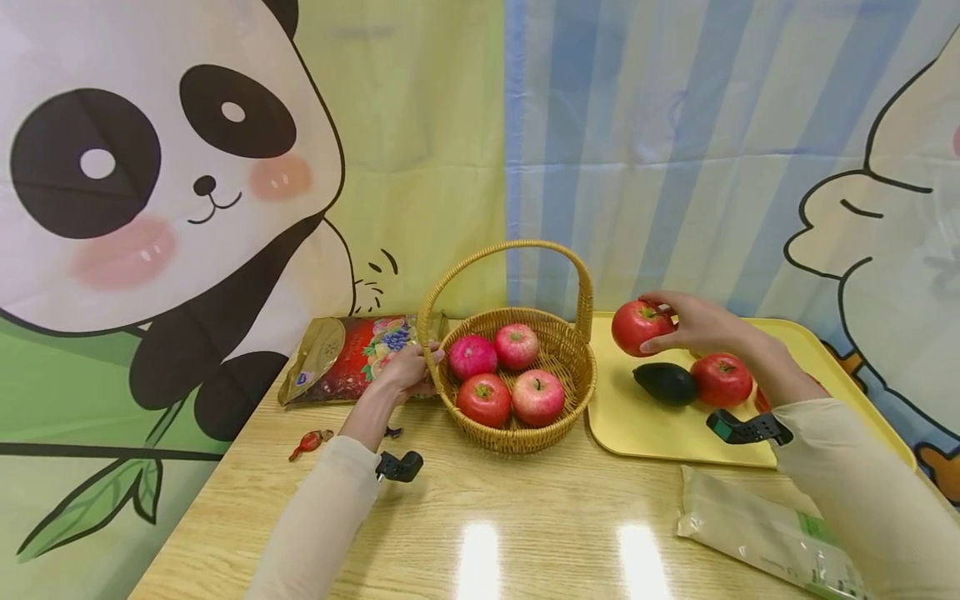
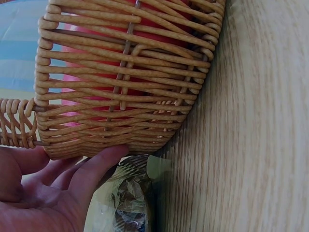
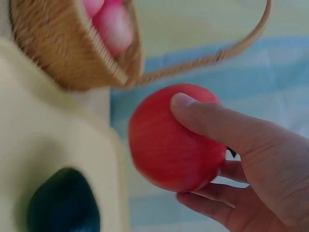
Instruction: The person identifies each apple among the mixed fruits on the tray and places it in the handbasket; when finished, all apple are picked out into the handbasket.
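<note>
My right hand (image 1: 693, 325) holds a red apple (image 1: 636, 327) above the yellow tray (image 1: 637, 433), thumb on one side and fingers on the other, as the right wrist view shows. Below it on the tray lie a dark green avocado (image 1: 665, 384) and another red apple (image 1: 721, 380). The wicker basket (image 1: 517, 440) stands left of the tray with two pinkish apples, a red apple (image 1: 483, 400) and a bright pink fruit (image 1: 472, 357) in it. Against the basket's left side, by the foot of its handle, my left hand (image 2: 58, 193) rests with extended fingers touching the weave.
Behind my left hand lies a red and gold fruit-print bag (image 1: 352, 358). Small wrapped candies (image 1: 309, 443) are on the wooden table nearby. A pale plastic packet (image 1: 765, 533) lies in front of the tray, under my right forearm. A printed curtain (image 1: 637, 150) hangs behind.
</note>
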`<state>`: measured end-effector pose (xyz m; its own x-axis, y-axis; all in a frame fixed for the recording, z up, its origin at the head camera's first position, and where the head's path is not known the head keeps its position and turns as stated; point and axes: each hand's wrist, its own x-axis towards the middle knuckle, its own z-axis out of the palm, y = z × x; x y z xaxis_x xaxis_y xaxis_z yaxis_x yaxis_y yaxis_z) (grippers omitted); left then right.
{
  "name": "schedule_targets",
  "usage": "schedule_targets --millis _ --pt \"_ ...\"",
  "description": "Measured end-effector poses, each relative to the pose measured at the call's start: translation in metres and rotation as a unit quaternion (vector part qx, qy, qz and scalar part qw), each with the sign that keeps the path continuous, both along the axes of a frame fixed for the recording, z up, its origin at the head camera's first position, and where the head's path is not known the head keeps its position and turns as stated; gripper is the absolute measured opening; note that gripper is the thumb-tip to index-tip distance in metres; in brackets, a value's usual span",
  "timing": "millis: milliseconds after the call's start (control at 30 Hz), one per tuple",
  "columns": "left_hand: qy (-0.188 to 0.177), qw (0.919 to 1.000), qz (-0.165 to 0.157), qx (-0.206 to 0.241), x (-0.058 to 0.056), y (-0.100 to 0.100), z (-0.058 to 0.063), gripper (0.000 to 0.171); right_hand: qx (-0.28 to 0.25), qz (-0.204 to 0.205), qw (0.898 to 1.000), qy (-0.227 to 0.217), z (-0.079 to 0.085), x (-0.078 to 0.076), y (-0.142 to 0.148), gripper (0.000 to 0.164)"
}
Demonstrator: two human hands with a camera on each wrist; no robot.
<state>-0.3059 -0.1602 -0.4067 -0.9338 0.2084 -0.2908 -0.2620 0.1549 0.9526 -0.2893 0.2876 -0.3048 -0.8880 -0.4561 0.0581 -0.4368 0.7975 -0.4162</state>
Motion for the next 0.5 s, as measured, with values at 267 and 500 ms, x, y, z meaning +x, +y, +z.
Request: schedule_targets --millis 267,500 --pt "0.005 1.0000 -0.004 -0.004 0.001 -0.002 0.001 0.045 0.029 0.078 0.995 0.051 0.016 0.017 -0.047 0.076" --pt "0.001 1.0000 -0.002 0.001 -0.001 0.000 -0.001 0.046 0.037 0.117 0.989 0.082 0.000 0.017 -0.089 0.078"
